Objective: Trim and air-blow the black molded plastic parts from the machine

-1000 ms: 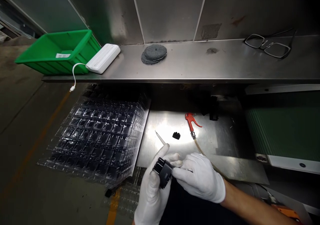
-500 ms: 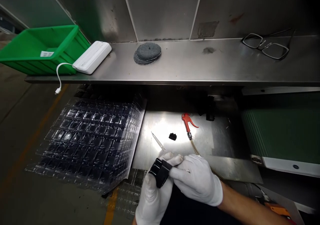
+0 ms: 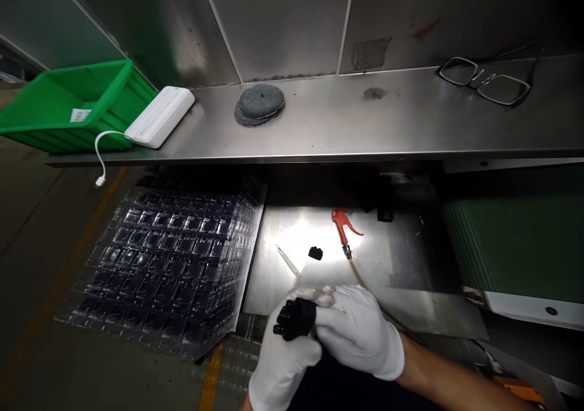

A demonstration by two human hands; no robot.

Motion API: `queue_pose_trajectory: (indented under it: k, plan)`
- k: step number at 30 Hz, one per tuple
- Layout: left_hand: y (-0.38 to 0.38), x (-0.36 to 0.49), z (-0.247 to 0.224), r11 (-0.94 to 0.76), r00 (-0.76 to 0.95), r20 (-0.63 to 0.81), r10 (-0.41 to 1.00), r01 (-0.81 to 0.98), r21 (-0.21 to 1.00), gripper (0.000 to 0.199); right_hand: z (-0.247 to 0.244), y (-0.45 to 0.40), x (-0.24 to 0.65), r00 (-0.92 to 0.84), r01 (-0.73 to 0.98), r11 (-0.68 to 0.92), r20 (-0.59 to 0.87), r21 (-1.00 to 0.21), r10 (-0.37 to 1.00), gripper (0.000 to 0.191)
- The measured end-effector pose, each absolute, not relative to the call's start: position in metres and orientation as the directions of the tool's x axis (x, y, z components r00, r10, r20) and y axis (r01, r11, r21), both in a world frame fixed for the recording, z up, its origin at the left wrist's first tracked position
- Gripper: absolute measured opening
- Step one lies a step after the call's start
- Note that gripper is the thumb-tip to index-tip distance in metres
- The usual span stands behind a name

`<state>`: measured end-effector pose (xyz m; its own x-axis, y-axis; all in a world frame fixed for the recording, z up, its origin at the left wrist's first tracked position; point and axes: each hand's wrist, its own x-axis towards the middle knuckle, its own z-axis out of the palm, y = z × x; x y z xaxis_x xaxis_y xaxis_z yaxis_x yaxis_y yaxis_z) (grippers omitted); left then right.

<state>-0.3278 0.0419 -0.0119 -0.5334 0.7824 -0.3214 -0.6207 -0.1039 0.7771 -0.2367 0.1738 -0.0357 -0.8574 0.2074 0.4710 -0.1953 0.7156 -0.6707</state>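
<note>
A black moulded plastic part (image 3: 295,320) with a row of rounded lugs at its left end sits between both hands, low in the view, held just above the front edge of a brushed steel sheet (image 3: 371,259). Its surface is matte and its body blocky. Both hands wear white cotton gloves. The left hand (image 3: 283,356) is upright and supports the part from below and behind, while the right hand (image 3: 358,332) comes in from the right, bare forearm angled up to it, and presses against the part's right end. The grip is closed from both sides, with the part pinched between the gloved fingers (image 3: 314,293). Beyond the hands, on the steel sheet, lie a small black lugged block (image 3: 315,253), a slender pointed metal tool (image 3: 288,262), and a red air blow gun (image 3: 341,225) with a braided hose (image 3: 371,292). Stacked clear blister trays (image 3: 168,259) lean to the left of the sheet. On the stainless desk (image 3: 365,125) above are round grey felt pads (image 3: 259,104), a white power bank (image 3: 159,117), and dark-framed glasses (image 3: 483,81). A green plastic crate (image 3: 68,110) stands at far left.
</note>
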Motion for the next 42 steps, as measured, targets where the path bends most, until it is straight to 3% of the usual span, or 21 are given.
queue_pose_trajectory:
  k: [6, 13, 24, 33, 39, 40, 42]
  plan:
    - [0.050, -0.320, 0.005, 0.104, -0.588, -0.375, 0.717, -0.441, 0.891, 0.048, -0.033, 0.172, -0.235, -0.796, -0.290, 0.499, 0.495, -0.817, 0.348, 0.017]
    - [0.050, -0.305, 0.015, 0.390, -0.721, -0.402, 0.564, -0.197, 0.899, 0.027, -0.035, 0.160, -0.224, -0.854, -0.184, 0.410, 0.352, -0.893, 0.383, 0.012]
    - [0.038, -0.293, 0.015, 0.445, -0.760, -0.321, 0.565, -0.047, 0.894, 0.025, -0.038, 0.146, -0.215, -0.844, -0.193, 0.436, 0.376, -0.879, 0.383, 0.020]
    - [0.036, -0.291, 0.012, 0.373, -0.756, -0.339, 0.560, -0.136, 0.918, 0.025, -0.035, 0.142, -0.215, -0.848, -0.178, 0.451, 0.369, -0.875, 0.380, 0.022]
    - [0.037, -0.309, -0.001, 0.117, -0.725, -0.485, 0.489, -0.497, 0.860, 0.016, -0.045, 0.156, -0.215, -0.832, -0.204, 0.582, 0.453, -0.787, 0.321, 0.010]
    - [0.036, -0.312, -0.003, 0.055, -0.702, -0.508, 0.498, -0.559, 0.827, 0.015, -0.056, 0.167, -0.217, -0.837, -0.149, 0.593, 0.420, -0.791, 0.350, 0.013]
    - [0.033, -0.318, -0.006, -0.075, -0.646, -0.545, 0.535, -0.679, 0.731, 0.013, -0.084, 0.197, -0.225, -0.854, 0.137, 0.560, 0.189, -0.817, 0.485, 0.025]
